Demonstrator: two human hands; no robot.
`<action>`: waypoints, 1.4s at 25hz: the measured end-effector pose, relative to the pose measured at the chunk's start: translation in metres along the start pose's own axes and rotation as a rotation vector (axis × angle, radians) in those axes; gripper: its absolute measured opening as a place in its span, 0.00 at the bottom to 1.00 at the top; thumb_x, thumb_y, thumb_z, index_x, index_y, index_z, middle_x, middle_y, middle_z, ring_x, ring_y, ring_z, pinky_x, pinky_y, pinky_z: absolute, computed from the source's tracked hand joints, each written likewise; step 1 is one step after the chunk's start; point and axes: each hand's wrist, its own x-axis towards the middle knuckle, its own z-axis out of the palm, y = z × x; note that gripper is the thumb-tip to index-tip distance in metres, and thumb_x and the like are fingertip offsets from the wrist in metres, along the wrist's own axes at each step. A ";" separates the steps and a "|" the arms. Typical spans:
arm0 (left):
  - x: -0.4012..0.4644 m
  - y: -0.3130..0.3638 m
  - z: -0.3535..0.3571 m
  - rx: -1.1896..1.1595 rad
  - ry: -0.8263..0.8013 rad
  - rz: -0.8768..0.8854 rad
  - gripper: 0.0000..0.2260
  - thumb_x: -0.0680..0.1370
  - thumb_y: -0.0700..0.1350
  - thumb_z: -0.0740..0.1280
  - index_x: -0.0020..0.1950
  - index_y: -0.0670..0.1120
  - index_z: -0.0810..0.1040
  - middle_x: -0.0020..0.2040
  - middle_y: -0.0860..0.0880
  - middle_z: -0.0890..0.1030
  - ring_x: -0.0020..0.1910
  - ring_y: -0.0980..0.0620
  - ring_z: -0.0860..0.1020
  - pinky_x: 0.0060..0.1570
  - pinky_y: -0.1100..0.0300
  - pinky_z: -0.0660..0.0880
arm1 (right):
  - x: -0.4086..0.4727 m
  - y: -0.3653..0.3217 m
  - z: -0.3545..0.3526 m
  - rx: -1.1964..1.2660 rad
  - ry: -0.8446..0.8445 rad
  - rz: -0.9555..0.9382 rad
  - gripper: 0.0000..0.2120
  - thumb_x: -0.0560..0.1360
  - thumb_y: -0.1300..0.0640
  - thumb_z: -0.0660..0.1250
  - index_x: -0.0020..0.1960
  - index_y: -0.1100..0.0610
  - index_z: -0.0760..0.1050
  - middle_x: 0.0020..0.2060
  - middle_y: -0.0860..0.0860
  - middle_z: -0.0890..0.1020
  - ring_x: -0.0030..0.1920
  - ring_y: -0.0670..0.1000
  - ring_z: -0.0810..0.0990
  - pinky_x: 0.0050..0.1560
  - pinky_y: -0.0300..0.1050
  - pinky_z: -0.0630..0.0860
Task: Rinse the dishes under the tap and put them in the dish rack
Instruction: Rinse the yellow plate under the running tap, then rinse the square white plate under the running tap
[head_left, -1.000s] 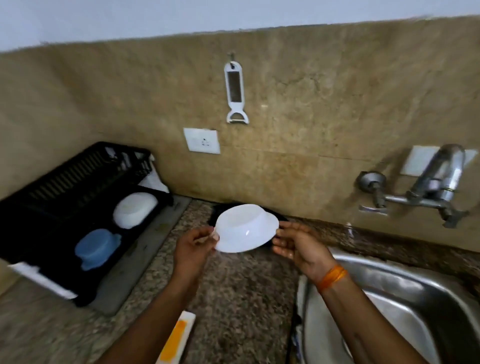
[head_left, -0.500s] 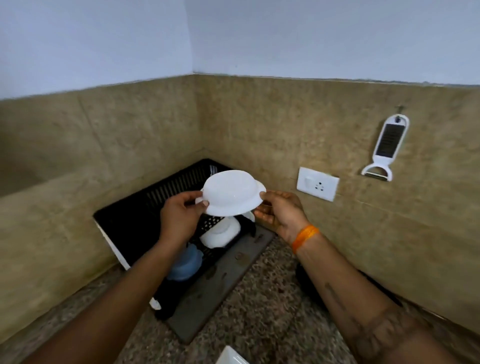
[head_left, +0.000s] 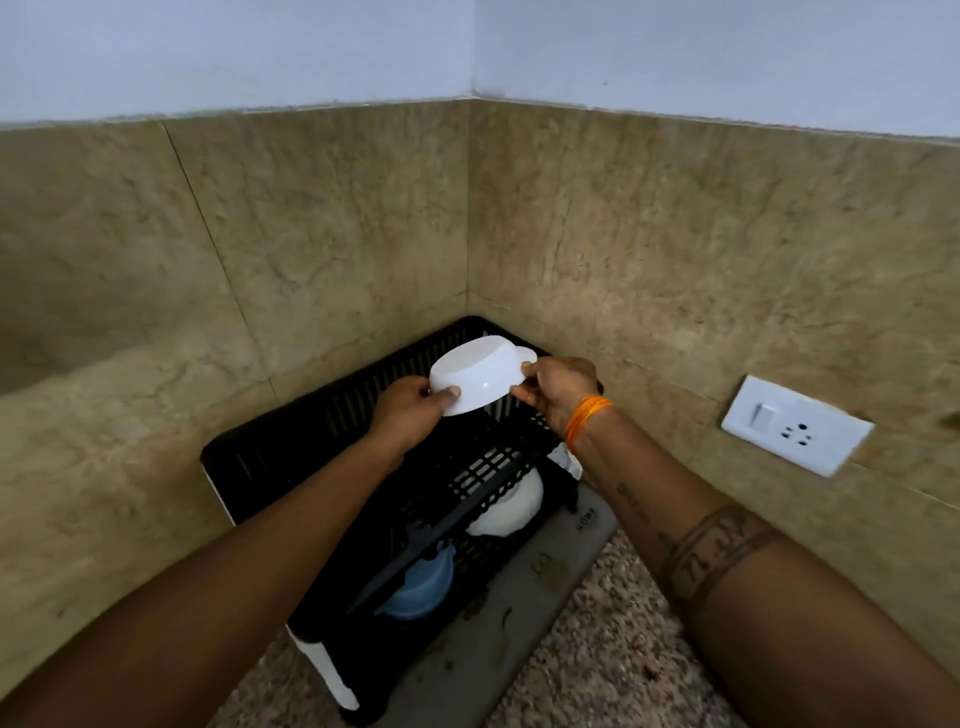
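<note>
A white bowl (head_left: 480, 373) is held upside down and tilted over the back of the black dish rack (head_left: 291, 457). My left hand (head_left: 408, 413) grips its near left rim and my right hand (head_left: 558, 389), with an orange band at the wrist, grips its right rim. The bowl hangs above the rack's upper tier and is not touching it. On the lower tier sit another white bowl (head_left: 511, 506) and a blue bowl (head_left: 423, 584), both upside down. The tap and sink are out of view.
The rack stands in the corner of two stone-tiled walls on a grey drain mat (head_left: 498, 639) over a speckled granite counter (head_left: 613, 670). A white switch and socket plate (head_left: 795, 426) is on the right wall.
Both hands carried the white bowl left from beside the sink to above the rack's back part. The view swung left, so the tap, sink and hanging peeler are gone from sight.
</note>
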 end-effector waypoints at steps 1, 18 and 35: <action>0.010 -0.002 0.003 0.024 0.004 -0.008 0.17 0.77 0.56 0.71 0.56 0.45 0.84 0.52 0.47 0.85 0.50 0.49 0.83 0.47 0.57 0.77 | 0.010 0.000 0.005 -0.010 0.005 0.002 0.09 0.78 0.72 0.68 0.58 0.73 0.77 0.44 0.61 0.81 0.37 0.55 0.80 0.25 0.42 0.81; 0.038 0.008 0.013 0.136 0.144 0.020 0.24 0.78 0.51 0.71 0.72 0.43 0.75 0.69 0.42 0.79 0.66 0.43 0.78 0.64 0.54 0.74 | 0.017 0.022 0.005 -0.111 0.069 -0.210 0.09 0.80 0.60 0.69 0.43 0.62 0.80 0.34 0.58 0.83 0.29 0.52 0.82 0.32 0.44 0.83; -0.302 -0.059 0.076 -0.252 -0.021 0.055 0.04 0.79 0.46 0.70 0.48 0.50 0.84 0.46 0.52 0.87 0.48 0.51 0.84 0.50 0.55 0.78 | -0.248 0.151 -0.175 0.022 -0.005 -0.060 0.11 0.83 0.57 0.63 0.47 0.60 0.81 0.35 0.54 0.83 0.34 0.51 0.83 0.37 0.44 0.78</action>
